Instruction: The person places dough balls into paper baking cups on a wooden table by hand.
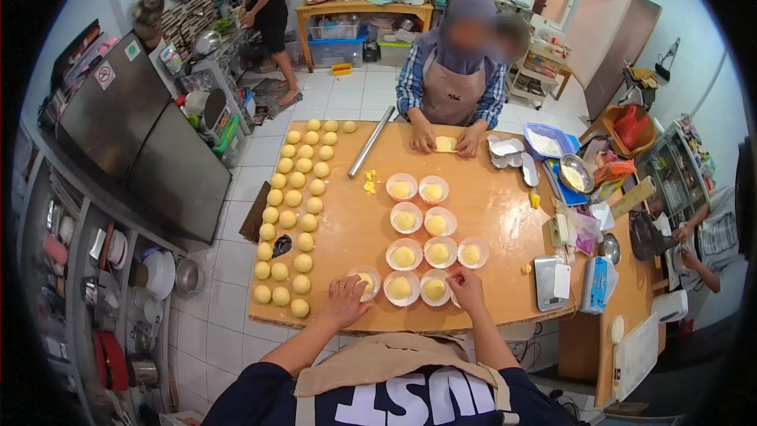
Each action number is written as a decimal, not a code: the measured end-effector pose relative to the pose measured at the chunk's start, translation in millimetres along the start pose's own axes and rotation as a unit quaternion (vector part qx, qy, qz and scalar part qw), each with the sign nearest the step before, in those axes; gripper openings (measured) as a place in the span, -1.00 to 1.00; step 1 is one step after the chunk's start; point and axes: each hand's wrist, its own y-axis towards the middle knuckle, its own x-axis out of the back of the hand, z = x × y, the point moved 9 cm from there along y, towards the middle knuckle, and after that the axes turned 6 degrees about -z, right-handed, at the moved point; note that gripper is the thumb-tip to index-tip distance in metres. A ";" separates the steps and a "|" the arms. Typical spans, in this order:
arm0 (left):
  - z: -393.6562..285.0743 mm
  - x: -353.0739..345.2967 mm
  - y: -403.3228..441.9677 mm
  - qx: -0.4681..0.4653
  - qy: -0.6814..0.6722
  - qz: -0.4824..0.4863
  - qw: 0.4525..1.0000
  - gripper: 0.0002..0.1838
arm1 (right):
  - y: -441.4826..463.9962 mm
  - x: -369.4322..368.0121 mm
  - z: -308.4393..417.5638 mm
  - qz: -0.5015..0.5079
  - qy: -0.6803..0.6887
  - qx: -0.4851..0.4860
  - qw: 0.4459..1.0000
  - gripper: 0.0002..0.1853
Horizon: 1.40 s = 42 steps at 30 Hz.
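Observation:
My left hand (344, 304) is at the table's near edge, its fingers bent against a white fluted paper cup (372, 294) that holds a yellow dough ball (365, 281). Part of that cup is hidden by the fingers. With fingertips together, my right hand (468, 293) grips the rim of a paper cup beside the nearest filled cup (434, 289); the hand hides most of what it grips. Several more filled cups (404, 256) stand in rows ahead of both hands. To the left, bare dough balls (292, 198) lie in long rows on the wooden table (347, 225).
Across the table a co-worker (453, 87) handles a flat dough piece (445, 144). A metal rolling pin (371, 142) lies near yellow scraps (370, 182). At right are a scale (546, 284), a tissue pack (595, 285) and a blue basket (547, 140). Other people stand farther off.

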 end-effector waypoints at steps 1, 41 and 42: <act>1.0 -2.8 1.3 -0.004 0.003 -0.003 1.000 -0.32 | -3.0 8.1 -5.1 -0.016 0.001 -0.006 1.000 -0.83; 33.7 21.8 -71.1 0.195 -0.088 -0.055 0.975 -0.33 | 189.6 -93.1 2.3 0.286 0.033 -0.185 0.940 -0.84; 32.4 22.7 -69.2 0.191 -0.089 -0.060 0.976 -0.34 | 187.7 -88.3 6.8 0.286 0.023 -0.202 0.936 -0.83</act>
